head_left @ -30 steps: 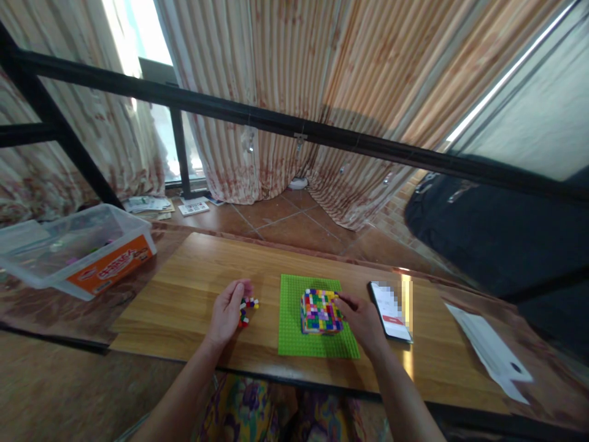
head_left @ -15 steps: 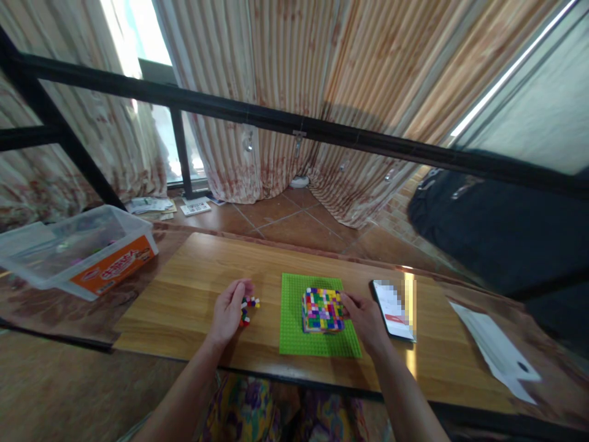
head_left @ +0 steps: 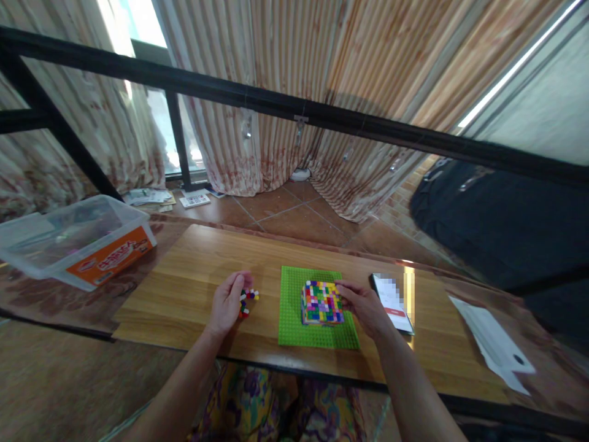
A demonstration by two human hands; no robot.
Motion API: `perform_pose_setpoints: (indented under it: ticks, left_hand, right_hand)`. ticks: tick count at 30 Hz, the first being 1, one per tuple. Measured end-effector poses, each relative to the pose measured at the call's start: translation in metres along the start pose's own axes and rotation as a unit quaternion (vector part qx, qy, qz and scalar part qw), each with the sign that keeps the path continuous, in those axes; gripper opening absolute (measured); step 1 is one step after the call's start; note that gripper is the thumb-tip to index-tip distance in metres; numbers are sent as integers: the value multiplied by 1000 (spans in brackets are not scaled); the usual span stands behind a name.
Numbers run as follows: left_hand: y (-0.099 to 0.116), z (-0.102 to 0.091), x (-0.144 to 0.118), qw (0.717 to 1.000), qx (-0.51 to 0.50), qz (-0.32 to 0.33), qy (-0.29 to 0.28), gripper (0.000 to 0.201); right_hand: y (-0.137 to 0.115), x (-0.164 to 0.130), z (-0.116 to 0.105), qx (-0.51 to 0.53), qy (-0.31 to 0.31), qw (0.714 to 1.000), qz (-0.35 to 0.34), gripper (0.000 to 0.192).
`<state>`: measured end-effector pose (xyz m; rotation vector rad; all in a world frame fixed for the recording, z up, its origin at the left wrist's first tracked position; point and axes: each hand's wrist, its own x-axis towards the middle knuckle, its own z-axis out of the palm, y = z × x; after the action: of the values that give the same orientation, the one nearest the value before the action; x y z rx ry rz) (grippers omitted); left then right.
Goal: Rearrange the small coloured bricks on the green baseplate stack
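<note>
your counter (head_left: 193,270) carries a green baseplate (head_left: 294,319) near its front edge, a block of coloured bricks (head_left: 322,302) standing on it. your right hand (head_left: 365,305) touches the block's right side, fingers loosely curled. your left hand (head_left: 227,301) cups a few loose bricks (head_left: 247,299) left of the baseplate, half open.

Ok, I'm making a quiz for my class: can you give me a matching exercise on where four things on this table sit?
Things:
1. multicoloured brick block
2. small loose coloured bricks
3. black smartphone
4. clear plastic storage box with orange label

Places:
A. far left of the table
B. on the green studded baseplate
C. right of the right hand
D. by the left hand

Pairs: 1-B, 2-D, 3-C, 4-A
</note>
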<state>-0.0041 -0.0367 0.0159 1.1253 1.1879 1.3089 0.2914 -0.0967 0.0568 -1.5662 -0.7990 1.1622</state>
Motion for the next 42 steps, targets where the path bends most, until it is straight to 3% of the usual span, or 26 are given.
perform_pose_setpoints:
  ticks: [16,22,25,28,33,37,42]
  left_hand:
    - [1,0,0,1000,7,11,-10,48]
    - [0,-1,2,1000,6,12,-13,47]
    - [-2,-2,3,1000,2,14,-16,46]
    - [-3,-2,2,1000,2,14,-20,46]
    - [-1,-1,0,1000,5,10,-16,44]
    - [1,-1,0,1000,12,11,-11,46]
    - [-2,-2,2,1000,13,8,-10,48]
  right_hand:
    - [4,-3,4,15,1,999,-33,55]
    - [2,-17,-4,71,152,981,-97,46]
    - [1,-28,-3,3,195,972,-129,47]
    - [4,-44,8,-127,187,962,-154,58]
    - [22,-66,49,-332,208,897,-203,94]
    - [35,-67,74,-385,225,873,-199,104]
    - [39,-52,69,-394,200,867,-227,96]
